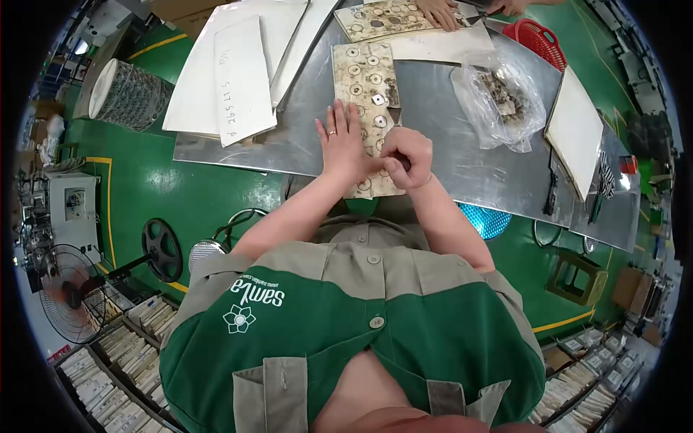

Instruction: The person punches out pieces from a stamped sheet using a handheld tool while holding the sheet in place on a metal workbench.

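A long stained board [364,68] with rows of drawn circles and small cut-outs lies on the metal table, its near end reaching past the table's front edge. Flat on its left side rests my left hand [344,144], fingers spread, a ring on one finger, its thumb pointing toward the other hand. My right hand [409,155] is curled in a fist over the board's right edge; whatever it grips is hidden by the fingers. To the right, a clear plastic bag [530,108] holds dark scraps.
White sheets [242,79], one with handwriting, are stacked at left. A co-worker's hands [438,11] touch another circled board [375,20] across the metal table [455,166]. A red basket [538,40], a white panel [577,130] and a dark-handled tool [551,191] are at right.
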Available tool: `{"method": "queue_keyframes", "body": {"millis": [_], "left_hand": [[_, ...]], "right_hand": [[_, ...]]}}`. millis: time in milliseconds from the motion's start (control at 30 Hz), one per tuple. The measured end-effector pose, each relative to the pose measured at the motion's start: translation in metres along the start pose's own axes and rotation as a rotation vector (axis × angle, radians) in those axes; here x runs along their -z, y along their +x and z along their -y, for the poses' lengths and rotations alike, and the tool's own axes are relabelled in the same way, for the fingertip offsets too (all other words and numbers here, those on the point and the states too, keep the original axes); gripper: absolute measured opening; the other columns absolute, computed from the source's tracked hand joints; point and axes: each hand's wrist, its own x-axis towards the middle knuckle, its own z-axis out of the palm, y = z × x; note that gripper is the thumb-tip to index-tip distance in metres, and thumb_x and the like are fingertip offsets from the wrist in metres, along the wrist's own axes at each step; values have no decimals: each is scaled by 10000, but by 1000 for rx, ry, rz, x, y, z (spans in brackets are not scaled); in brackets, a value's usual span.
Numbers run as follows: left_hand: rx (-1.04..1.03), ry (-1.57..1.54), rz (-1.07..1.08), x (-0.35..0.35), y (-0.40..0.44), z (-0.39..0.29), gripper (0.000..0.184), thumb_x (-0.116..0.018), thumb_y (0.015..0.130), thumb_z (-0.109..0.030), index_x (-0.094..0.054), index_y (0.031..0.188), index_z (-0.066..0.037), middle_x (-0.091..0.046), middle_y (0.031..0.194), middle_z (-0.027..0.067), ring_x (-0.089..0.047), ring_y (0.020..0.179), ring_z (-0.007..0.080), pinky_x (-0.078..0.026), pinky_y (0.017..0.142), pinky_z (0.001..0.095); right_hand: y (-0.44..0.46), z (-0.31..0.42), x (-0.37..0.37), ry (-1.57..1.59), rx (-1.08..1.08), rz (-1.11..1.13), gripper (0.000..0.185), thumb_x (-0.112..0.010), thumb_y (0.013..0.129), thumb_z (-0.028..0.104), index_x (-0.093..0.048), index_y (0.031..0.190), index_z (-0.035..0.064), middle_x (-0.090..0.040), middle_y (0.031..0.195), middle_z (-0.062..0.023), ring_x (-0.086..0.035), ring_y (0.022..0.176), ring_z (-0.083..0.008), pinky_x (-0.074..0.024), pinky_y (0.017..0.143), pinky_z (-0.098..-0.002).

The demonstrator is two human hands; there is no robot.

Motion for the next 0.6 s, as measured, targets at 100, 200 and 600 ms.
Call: {"method": "queue_keyframes", "body": {"millis": [100, 200, 600], "left_hand": [[-14, 26, -44, -6, 2, 5, 1296, -805, 685, -573, -106, 1607, 11, -100, 1663, 280, -92, 1551, 430, 8, 1244, 582], [-34, 35, -67, -15, 3, 10, 1288, -799, 695, -564, -97, 1610, 11, -91, 1665, 280, -89, 1553, 431, 15, 1240, 588], [-11, 38, 74, 15, -2, -1, 1267, -780, 725, -550, -68, 1612, 9, -80, 1669, 278, -76, 1556, 424, 8, 1239, 597]], "right_hand": [[-8, 7, -7, -47, 56, -14, 173, -656, 798, 155, -620, 678, 36, -557, 605, -78, -548, 529, -247, -423, 518, -334], [-8, 4, -10, -25, 91, -15, 194, -649, 818, 168, -622, 679, 35, -562, 606, -82, -535, 515, -240, -415, 505, -337], [0, 3, -12, -5, -131, -124, 127, -734, 694, 154, -637, 647, 87, -535, 552, -61, -534, 488, -251, -418, 498, -339]]}}
